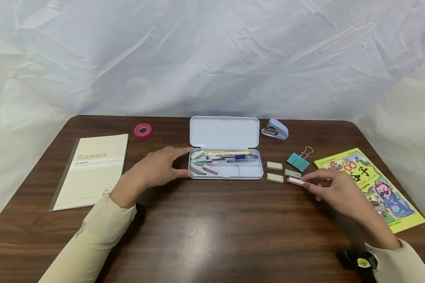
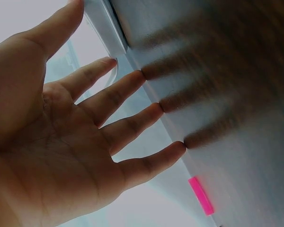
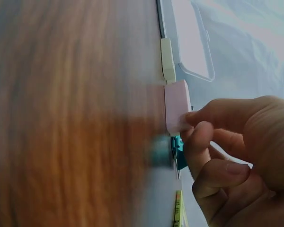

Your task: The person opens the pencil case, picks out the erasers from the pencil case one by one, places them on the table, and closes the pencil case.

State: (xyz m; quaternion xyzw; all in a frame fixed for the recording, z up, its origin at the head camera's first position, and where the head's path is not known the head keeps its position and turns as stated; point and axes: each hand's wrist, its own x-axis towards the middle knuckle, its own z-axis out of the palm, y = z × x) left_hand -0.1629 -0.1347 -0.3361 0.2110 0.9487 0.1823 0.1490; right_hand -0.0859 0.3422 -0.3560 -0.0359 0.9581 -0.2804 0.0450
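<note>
The white pencil case (image 1: 224, 133) lies with its lid raised in the head view. Inside are several pens (image 1: 233, 158), a pink eraser block (image 1: 210, 169) and other pale blocks at the left end. My left hand (image 1: 152, 171) is at the case's left side, thumb and a finger at its edge; the left wrist view has its fingers (image 2: 132, 126) spread and straight. To the right of the case, thumb and finger of my right hand (image 1: 340, 192) pinch a pink eraser (image 3: 177, 106). Two cream erasers (image 1: 274, 178) and a grey-green one (image 1: 292, 173) lie beside it.
A teal binder clip (image 1: 298, 161) is behind the erasers, and a comic book (image 1: 393, 196) lies under the right forearm. The stapler (image 1: 275, 129) sits at the back. A notebook (image 1: 92, 169) and a pink tape roll (image 1: 143, 130) are on the left.
</note>
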